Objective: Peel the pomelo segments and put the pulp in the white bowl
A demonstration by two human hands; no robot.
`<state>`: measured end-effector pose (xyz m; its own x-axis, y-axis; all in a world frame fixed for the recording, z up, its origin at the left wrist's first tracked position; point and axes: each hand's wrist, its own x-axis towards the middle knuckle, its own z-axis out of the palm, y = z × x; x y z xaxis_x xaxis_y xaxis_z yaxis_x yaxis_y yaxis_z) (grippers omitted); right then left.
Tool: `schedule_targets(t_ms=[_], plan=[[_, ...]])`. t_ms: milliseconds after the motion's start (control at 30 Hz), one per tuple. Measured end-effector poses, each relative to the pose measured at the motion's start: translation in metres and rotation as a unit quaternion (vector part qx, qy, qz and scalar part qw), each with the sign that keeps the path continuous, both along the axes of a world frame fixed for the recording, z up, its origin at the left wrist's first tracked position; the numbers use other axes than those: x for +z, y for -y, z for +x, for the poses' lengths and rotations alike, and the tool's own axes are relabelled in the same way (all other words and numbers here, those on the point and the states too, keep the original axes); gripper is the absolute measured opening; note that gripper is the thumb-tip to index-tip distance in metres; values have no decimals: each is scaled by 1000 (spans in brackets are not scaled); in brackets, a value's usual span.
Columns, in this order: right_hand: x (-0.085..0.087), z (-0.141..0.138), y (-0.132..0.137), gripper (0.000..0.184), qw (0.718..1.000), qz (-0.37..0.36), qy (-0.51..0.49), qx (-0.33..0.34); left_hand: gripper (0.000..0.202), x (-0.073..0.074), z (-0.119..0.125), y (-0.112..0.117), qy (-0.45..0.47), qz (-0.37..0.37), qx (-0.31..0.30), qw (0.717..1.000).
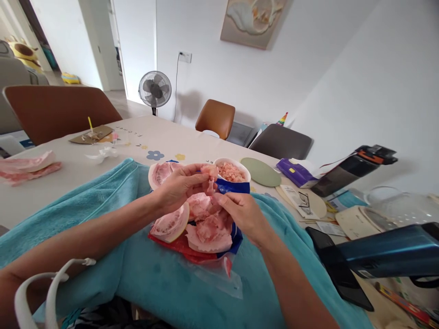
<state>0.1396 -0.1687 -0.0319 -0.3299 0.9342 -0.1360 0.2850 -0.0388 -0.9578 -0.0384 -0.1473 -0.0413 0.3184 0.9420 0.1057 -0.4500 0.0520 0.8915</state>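
Observation:
My left hand (185,183) pinches a pale pink piece of pomelo flesh (210,172), with a strip of membrane hanging below it. Just below and to the right, my right hand (240,210) has its thumb and fingers pressed together at the lower end of that membrane. Under both hands, pomelo rinds (171,224) and torn membranes (209,228) lie heaped on a red and blue plastic bag (168,246) over a teal blanket (144,269). Behind my hands stands a white bowl (247,175) full of loose pink pomelo pulp (230,171).
A green oval mat (260,172), a purple tissue pack (297,172), glasses (304,202), a dark bottle (338,171), a blue bottle (387,251) and a black tablet (339,267) crowd the right. More peel (30,167) lies on the table's left, near crumpled tissue (103,154).

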Motion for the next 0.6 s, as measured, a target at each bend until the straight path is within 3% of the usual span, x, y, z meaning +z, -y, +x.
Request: schedule_targets(t_ms=[100, 233, 300, 433, 600], plan=[[8, 10, -3, 45, 992, 106, 24, -64, 24, -3, -1, 1, -63, 25, 25, 997], [15, 12, -3, 21, 972, 201, -23, -116, 46, -5, 2, 6, -156, 42, 30, 986], [14, 9, -2, 14, 970, 217, -10, -110, 51, -5, 3, 9, -192, 46, 14, 980], [9, 5, 0, 21, 975, 212, 37, -46, 56, -4, 5, 14, -227, 68, -14, 971], [3, 0, 2, 12, 977, 207, 21, -44, 41, -2, 5, 15, -204, 49, -13, 978]])
